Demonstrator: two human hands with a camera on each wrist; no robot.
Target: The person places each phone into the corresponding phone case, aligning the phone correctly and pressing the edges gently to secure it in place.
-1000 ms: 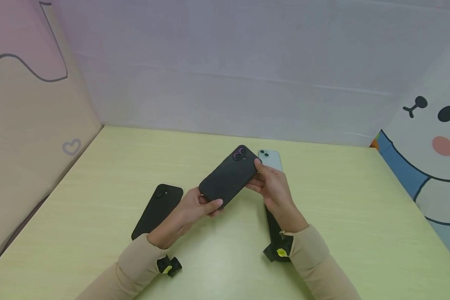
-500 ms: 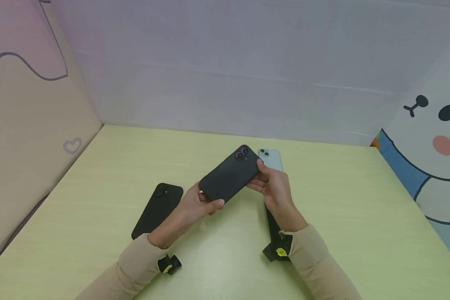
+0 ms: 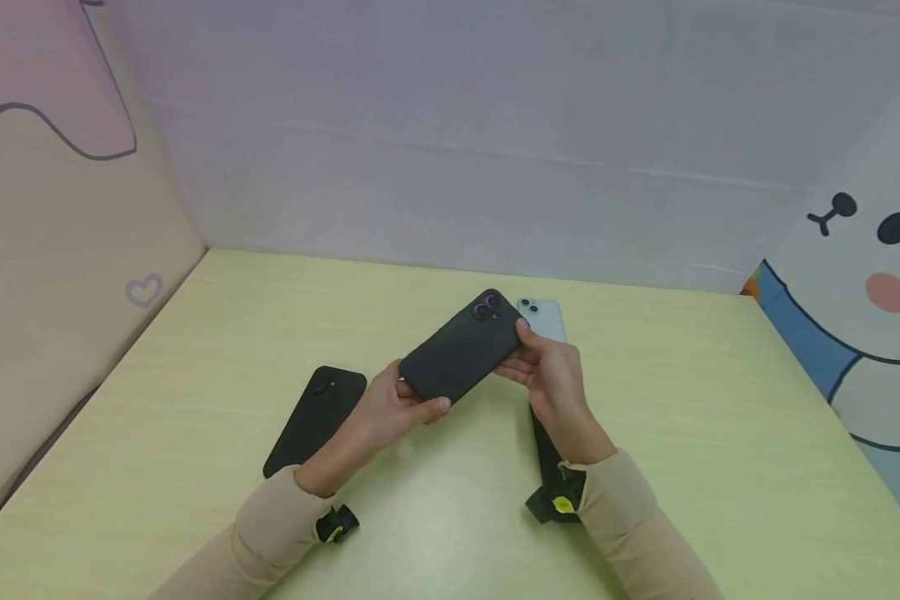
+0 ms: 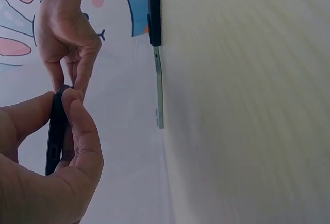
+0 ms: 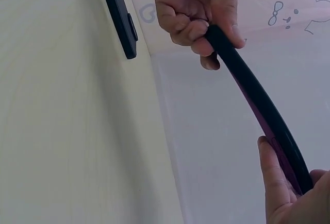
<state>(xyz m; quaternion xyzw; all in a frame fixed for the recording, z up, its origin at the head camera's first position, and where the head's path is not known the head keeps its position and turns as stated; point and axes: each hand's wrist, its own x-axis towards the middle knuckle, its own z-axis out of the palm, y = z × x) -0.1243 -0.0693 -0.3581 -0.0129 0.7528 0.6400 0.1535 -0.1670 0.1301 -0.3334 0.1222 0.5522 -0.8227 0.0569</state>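
A phone in a black case (image 3: 461, 348) is held tilted above the table, its back and purple-ringed lenses facing up in the head view. My left hand (image 3: 382, 417) pinches its lower left end, thumb on top. At the upper right corner, my right hand (image 3: 555, 375) grips it between thumb and fingers. Seen edge-on in the right wrist view, the black case (image 5: 258, 98) looks bowed, with a purple strip along its inner side. The left wrist view shows the held phone's dark end (image 4: 54, 144) between thumb and fingers.
A black phone or case (image 3: 315, 421) lies partly behind my left forearm. A pale green phone (image 3: 542, 319) lies beyond my right hand, which covers part of it. Something long and black (image 3: 546, 454) lies beneath my right wrist. Walls border the table's back and left.
Both hands keep their hold on the phone in the black case. It has shifted very slightly to the right; the things on the table have not moved.
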